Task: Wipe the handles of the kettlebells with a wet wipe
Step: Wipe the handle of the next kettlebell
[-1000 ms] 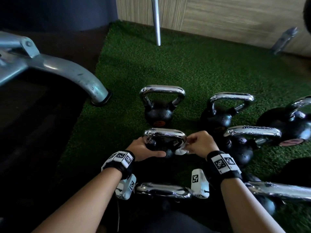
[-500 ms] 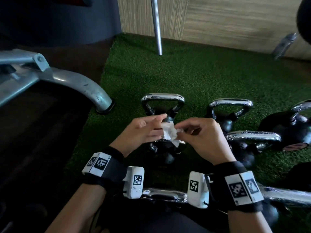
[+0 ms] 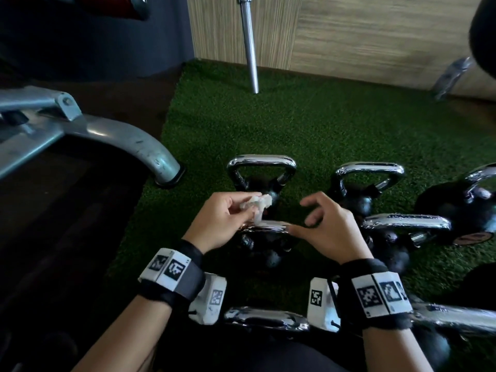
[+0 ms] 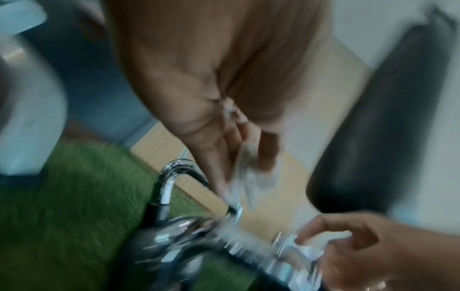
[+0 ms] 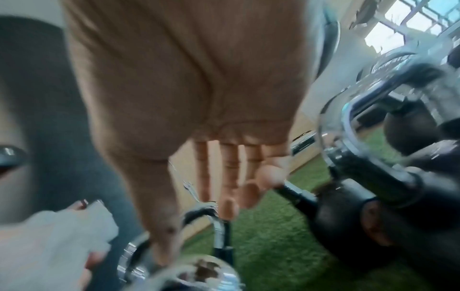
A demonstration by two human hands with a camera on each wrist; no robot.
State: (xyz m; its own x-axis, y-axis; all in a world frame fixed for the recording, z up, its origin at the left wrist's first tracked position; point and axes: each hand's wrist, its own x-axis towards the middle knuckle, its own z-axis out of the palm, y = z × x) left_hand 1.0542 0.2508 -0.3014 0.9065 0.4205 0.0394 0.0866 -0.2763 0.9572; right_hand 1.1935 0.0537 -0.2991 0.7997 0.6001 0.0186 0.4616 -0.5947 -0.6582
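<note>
On the green turf (image 3: 308, 124), in front of your knees, several kettlebells stand in rows, their chrome handles up so you can reach them from above. Your left hand (image 3: 222, 221) pinches the crumpled wipe (image 3: 259, 202) between thumb and fingertips, just above the handle (image 3: 268, 226) of the middle kettlebell in the left column. I think you hold it bunched like this to get a fresh, thicker pad before the next rub. Your right hand (image 3: 330, 226) holds nothing: the fingers are spread and loosely bent, and the thumb lies along this same handle, probably to keep the kettlebell steady; if it really presses on the metal, I cannot tell. The far kettlebell (image 3: 261, 178) stands just behind the wipe, so it may be the next one to clean. The handle (image 3: 405, 224) to the right shows small drops, so it looks already wet. A grey machine leg (image 3: 128, 140) rests at the left edge of the turf, apart from the kettlebells.
</note>
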